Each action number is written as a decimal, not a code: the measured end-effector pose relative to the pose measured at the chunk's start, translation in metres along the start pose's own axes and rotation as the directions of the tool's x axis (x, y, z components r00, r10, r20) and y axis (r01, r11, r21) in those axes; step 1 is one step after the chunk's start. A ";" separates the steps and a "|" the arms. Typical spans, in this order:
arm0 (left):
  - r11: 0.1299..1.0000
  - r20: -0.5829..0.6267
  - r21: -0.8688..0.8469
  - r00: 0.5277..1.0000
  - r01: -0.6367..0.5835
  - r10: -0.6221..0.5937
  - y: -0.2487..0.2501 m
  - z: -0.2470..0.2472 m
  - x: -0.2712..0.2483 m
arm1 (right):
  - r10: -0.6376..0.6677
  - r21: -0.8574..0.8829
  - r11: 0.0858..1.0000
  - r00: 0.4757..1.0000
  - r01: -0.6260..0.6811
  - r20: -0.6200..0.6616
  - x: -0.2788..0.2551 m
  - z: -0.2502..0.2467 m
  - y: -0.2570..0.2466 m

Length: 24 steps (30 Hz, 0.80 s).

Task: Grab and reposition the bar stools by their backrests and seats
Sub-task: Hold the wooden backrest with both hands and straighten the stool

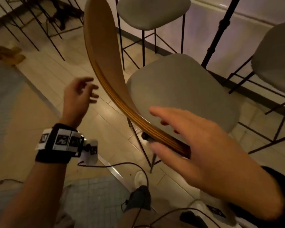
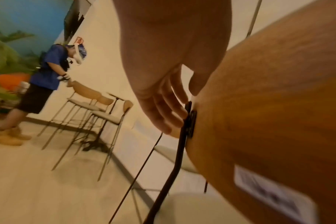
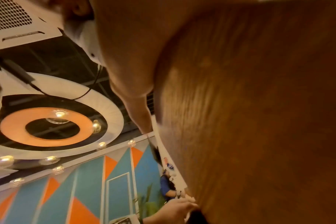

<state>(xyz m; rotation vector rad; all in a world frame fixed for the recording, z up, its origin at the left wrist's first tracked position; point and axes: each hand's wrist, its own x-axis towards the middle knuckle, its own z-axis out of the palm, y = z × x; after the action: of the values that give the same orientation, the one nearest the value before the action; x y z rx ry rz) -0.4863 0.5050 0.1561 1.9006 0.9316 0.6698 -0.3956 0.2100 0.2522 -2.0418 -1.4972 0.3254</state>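
Note:
A bar stool with a curved wooden backrest (image 1: 105, 63) and a grey seat (image 1: 184, 91) on thin black legs stands in front of me in the head view. My right hand (image 1: 179, 127) straddles the backrest's near end, fingers straight over the top edge and thumb (image 1: 156, 148) on the near side. My left hand (image 1: 82, 91) hovers open just left of the backrest, apart from it. In the left wrist view the left hand (image 2: 163, 106) is spread beside the wood (image 2: 269, 106) by a black bracket (image 2: 190, 121). The backrest (image 3: 259, 121) fills the right wrist view.
Two more grey stools stand beyond, one at the back (image 1: 153, 12) and one at the right (image 1: 276, 60), with a black table pole (image 1: 220, 30) between them. Cables trail by my shoe (image 1: 141, 176). Another person (image 2: 46, 72) handles stools (image 2: 98, 103) along the wall.

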 end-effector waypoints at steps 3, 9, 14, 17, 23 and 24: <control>0.974 -0.095 -0.006 0.970 -0.226 0.225 0.026 -0.006 0.046 | 0.025 -0.185 0.982 0.997 -0.039 -0.078 0.002 0.004 -0.015; 0.851 0.212 -0.020 0.830 -0.524 0.516 0.036 -0.024 0.090 | 0.050 -0.329 0.935 0.969 -0.131 -0.243 0.015 0.033 -0.044; 0.642 0.553 0.218 0.635 -0.735 0.539 0.045 -0.055 0.121 | 0.069 -0.333 0.927 0.950 -0.174 -0.305 0.026 0.045 -0.045; 0.547 0.622 0.227 0.552 -0.806 0.555 0.051 -0.051 0.148 | 0.091 -0.426 0.872 0.935 -0.241 -0.343 0.025 0.046 -0.046; 0.338 0.661 -0.082 0.202 -0.938 0.723 0.071 -0.037 0.185 | 0.126 -0.518 0.782 0.902 -0.346 -0.413 0.030 0.048 -0.045; 0.324 0.670 -0.097 0.179 -0.941 0.720 0.075 -0.037 0.184 | 0.128 -0.520 0.779 0.901 -0.350 -0.414 0.027 0.047 -0.042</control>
<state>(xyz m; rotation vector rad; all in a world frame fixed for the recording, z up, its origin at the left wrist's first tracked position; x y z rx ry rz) -0.3836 0.6492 0.2542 2.6858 -0.6818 0.3946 -0.4440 0.2584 0.2425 -2.6061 -1.1846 -0.4679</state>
